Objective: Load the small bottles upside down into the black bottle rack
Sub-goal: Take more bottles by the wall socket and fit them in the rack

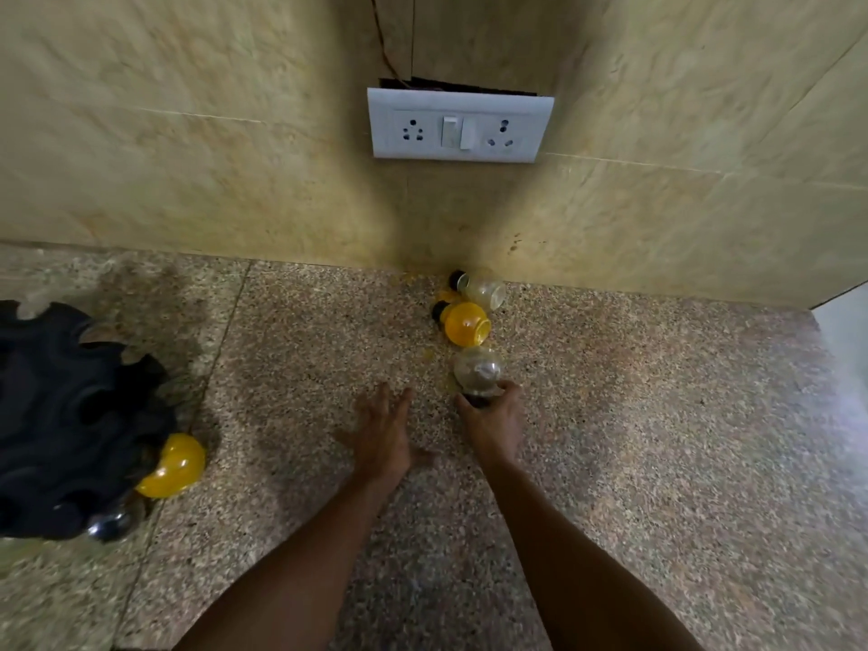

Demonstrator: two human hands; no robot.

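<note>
Both bare forearms reach forward from the bottom of the view, the left slanting in from the lower left, the right running nearly straight up. The left hand (387, 432) lies palm down, fingers straight and spread, thumb out to the right. The right hand (493, 422) curls its fingers round a clear bottle (479, 372)

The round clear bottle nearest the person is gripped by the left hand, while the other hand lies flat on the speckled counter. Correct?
Not quite. In the head view the right hand grips that round clear bottle; the left hand lies flat on the speckled counter.
</note>
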